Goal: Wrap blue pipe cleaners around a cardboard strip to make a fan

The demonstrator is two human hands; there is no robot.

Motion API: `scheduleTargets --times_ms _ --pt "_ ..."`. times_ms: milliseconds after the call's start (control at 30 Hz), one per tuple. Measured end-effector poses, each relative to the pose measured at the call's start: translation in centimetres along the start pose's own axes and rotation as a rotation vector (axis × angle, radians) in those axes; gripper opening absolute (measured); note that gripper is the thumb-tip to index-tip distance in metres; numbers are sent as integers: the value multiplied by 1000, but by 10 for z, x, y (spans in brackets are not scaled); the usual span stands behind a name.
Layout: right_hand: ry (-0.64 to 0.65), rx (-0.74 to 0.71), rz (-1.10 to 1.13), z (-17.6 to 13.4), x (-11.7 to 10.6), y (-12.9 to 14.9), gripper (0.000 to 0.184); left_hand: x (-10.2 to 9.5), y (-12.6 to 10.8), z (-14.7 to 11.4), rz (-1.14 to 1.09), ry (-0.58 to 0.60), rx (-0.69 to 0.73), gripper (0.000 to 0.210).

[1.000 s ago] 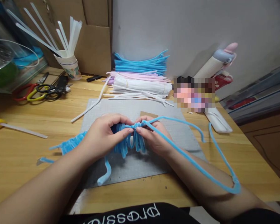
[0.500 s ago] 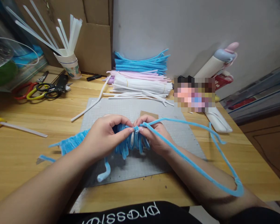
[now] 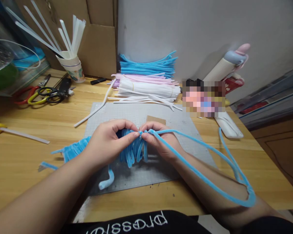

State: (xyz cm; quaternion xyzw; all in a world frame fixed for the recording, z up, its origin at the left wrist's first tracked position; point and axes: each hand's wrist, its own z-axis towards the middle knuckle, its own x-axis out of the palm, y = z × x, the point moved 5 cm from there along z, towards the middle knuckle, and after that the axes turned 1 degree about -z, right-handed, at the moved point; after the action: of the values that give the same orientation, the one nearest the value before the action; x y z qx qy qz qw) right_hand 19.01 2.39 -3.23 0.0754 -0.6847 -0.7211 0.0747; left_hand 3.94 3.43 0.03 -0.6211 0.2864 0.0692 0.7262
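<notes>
Over the grey cutting mat (image 3: 158, 170), my left hand (image 3: 112, 139) pinches the upper edge of a bunch of looped blue pipe cleaners (image 3: 130, 152) between thumb and index finger. Close beside it, fingertips nearly touching, my right hand (image 3: 163, 139) pinches the same bunch at its right end. Loops hang down below both hands. From the right hand a long blue pipe cleaner (image 3: 197, 175) sweeps out in a wide loop over my right forearm. Part of the bunch is hidden behind my left hand, and more folded blue pipe cleaners (image 3: 75, 148) show past the left wrist.
Bundles of blue (image 3: 147, 66) and white pipe cleaners (image 3: 148, 89) lie behind the mat. Scissors (image 3: 50, 92) and a paper cup (image 3: 74, 70) of white sticks are at the left. A white bottle (image 3: 219, 68) leans at the right, near a blurred patch.
Both hands stay pinched on the bunch, with the fingertips slightly further left. The hanging loops near the right hand have shifted left, and the long loop's far end has dropped lower.
</notes>
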Motion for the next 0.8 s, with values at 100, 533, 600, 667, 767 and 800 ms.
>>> scheduleTargets --times_ms 100,533,600,667,767,800 --pt "-11 6 -33 -1 0 1 24 -1 1 -1 -1 -6 -7 19" --pt "-11 30 -10 -1 0 -2 30 0 0 -1 -60 -16 -50 19" --pt "-17 34 3 -1 -1 -2 28 1 1 -1 -85 -10 -61 18" --pt "-18 40 12 -1 -1 -3 27 1 2 -1 -94 -12 -67 19" --pt "-21 56 18 -1 -1 -5 27 1 3 -1 -89 -13 -67 19" --pt "-23 60 20 -1 -1 -6 27 1 3 -1 -86 -11 -67 19"
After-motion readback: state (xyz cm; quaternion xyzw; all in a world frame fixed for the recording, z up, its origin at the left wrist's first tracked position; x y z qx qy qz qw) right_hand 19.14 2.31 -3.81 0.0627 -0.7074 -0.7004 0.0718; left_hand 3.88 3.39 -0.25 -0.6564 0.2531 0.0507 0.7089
